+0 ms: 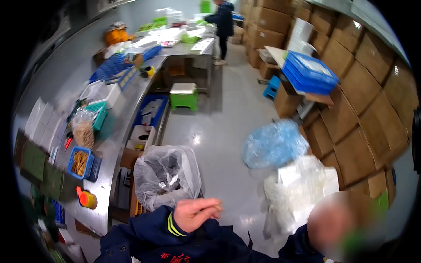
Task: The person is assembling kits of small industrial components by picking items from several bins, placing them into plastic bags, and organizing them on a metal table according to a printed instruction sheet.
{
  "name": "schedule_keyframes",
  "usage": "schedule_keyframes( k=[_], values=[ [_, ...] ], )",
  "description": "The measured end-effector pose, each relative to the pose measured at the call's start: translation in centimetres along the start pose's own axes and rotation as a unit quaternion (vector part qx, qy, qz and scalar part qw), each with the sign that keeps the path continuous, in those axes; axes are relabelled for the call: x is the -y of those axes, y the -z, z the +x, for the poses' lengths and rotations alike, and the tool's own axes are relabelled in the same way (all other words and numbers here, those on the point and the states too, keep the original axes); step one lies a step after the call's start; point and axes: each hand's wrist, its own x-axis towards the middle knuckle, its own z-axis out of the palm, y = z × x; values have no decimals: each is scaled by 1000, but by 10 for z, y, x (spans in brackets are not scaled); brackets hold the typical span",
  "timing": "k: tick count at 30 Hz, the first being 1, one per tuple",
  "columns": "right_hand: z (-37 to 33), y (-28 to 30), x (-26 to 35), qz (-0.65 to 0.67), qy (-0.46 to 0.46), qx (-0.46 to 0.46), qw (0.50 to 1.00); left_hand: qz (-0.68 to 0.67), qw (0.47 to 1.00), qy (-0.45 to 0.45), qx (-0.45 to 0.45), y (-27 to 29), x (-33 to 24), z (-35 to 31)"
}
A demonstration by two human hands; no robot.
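Observation:
My left hand (197, 213) is held in front of my dark blue jacket (210, 247), its cuff banded with yellow stripes. The fingers are pressed together in a pinch, and whatever sits between the tips is too small to make out. My right hand (324, 225) is raised at the lower right, but a heavy blur covers it and hides its fingers. A green patch shows in the same blur. Closest to my left hand stands a bin lined with a clear plastic bag (188, 160), with scraps inside.
A long steel table (109, 153) on the left bears a blue basket of brown sticks (80, 163), a yellow tape roll (89, 200) and a teal basket (100, 116). White bags (302, 188) and a blue bag (276, 142) lie right. Cartons (355, 144) line the wall; a person (223, 19) stands far off.

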Motion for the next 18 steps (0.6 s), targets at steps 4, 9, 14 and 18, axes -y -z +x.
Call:
schedule_keyframes(
  k=[4,9,14,18],
  values=[
    [-32,-59,-109,177,-217,83,956,-16,999,45,8,-3,57,32],
    [-30,-98,-208,190,-399,273,854,-136,978,145,-63,-1,115,95],
    [3,-126,-293,222,-458,315,801,-147,970,188,-38,-10,125,177],
    [38,-156,-362,254,-455,344,781,-123,972,200,-19,-15,152,253]
  ],
)
